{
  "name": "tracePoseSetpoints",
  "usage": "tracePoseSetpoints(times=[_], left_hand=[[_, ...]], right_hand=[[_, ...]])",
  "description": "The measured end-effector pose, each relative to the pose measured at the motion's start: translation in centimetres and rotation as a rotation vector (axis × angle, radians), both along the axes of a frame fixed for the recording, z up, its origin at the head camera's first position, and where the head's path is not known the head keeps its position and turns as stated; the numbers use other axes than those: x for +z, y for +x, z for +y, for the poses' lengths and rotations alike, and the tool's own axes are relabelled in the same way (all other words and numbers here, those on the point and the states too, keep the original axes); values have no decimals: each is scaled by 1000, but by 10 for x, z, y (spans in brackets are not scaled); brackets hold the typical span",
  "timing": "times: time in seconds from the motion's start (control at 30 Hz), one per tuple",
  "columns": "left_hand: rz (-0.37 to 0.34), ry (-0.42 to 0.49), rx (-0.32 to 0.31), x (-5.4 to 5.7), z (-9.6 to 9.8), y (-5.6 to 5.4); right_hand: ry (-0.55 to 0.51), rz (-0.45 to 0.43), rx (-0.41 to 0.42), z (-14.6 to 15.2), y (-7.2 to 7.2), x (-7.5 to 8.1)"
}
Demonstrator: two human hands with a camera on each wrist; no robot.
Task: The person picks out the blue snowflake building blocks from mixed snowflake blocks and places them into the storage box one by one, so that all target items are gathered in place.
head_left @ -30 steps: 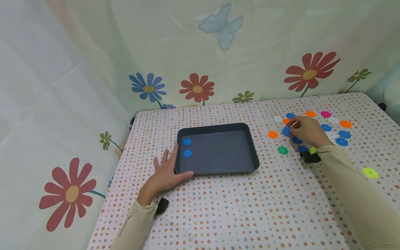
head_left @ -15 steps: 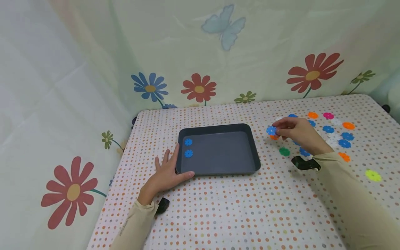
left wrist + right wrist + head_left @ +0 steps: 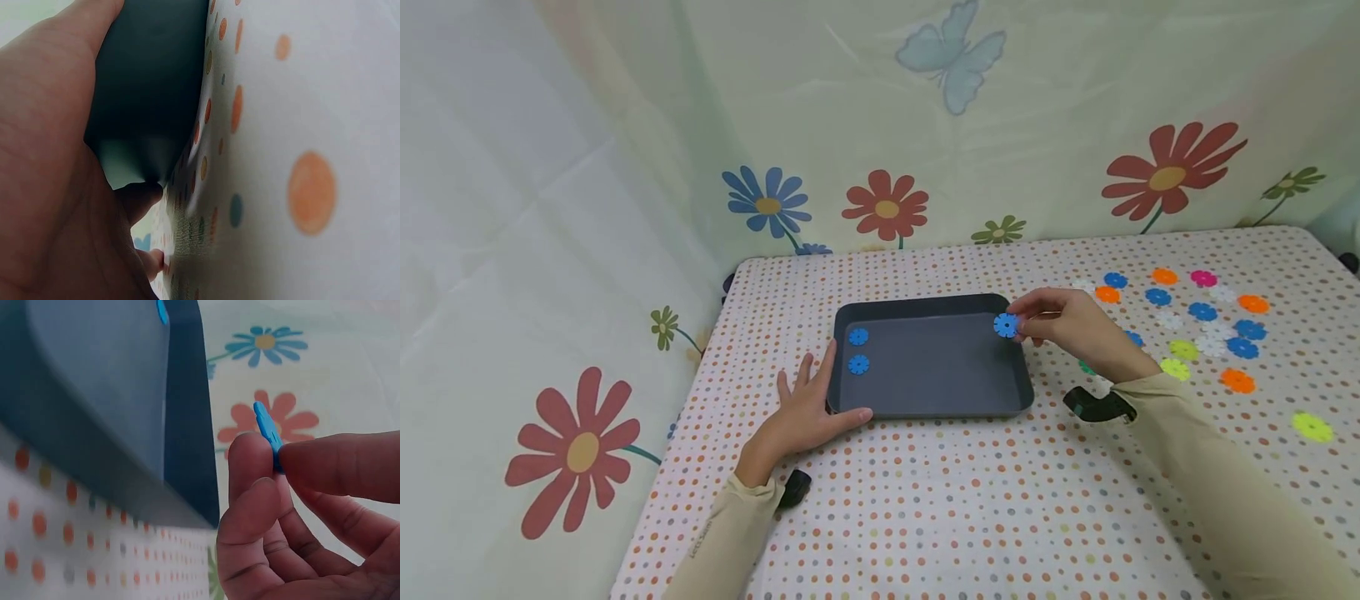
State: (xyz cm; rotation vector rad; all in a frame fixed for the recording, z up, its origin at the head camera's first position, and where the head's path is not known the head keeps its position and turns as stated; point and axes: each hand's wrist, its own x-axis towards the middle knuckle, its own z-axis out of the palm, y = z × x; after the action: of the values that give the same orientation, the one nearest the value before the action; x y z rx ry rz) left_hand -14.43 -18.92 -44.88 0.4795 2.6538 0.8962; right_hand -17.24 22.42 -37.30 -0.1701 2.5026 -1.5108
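Right hand (image 3: 1071, 325) pinches a blue snowflake disc (image 3: 1006, 325) by its edge, thumb against fingertips. Disc is raised at the dark grey tray (image 3: 940, 371), by its right wall near the far right corner; can't tell if it's fully inside the rim. Left hand (image 3: 808, 417) grasps nothing: fingers spread straight along the tray's left wall, thumb at the near left corner. In the tray, flat by the left wall: upper blue disc (image 3: 858, 337) toward the far left corner, lower blue disc (image 3: 859, 365) just nearer the person, small gap between. Loose mixed discs toward the worktop's (image 3: 895, 517) far right corner, e.g. pink disc (image 3: 1203, 278), orange disc (image 3: 1237, 381), yellow disc (image 3: 1312, 427).

Step looks like carrying the blue one into the tray. To do it well: lift clear of the right wall, light pinch, no squeeze that could flip it. Right wrist view shows it edge-on, so level it before letting go, and release low so it doesn't skid. If lining up with the pair, the spot toward the near left corner seems to fit; mind the left thumb there. Left hand should just steady, not shove, the tray.
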Motion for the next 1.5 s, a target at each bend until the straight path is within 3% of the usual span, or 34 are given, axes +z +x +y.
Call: tracePoseSetpoints(times=[0.4, 0.67, 0.93, 1.17, 1.5], left_hand=[[3, 3, -9, 0, 4, -1], [8, -14, -5, -1, 2, -2], [5, -15, 5, -1, 2, -4], [-17, -33, 5, -2, 3, -2], [4, -29, 8, -2, 2, -4]], right_hand=[[-69, 3, 90, -48, -7, -1], [-136, -6, 104, -84, -15, -7], [-178, -25, 192, -119, -24, -13], [-151, -88, 296, -137, -29, -21], [-54, -132, 472, -162, -37, -29]])
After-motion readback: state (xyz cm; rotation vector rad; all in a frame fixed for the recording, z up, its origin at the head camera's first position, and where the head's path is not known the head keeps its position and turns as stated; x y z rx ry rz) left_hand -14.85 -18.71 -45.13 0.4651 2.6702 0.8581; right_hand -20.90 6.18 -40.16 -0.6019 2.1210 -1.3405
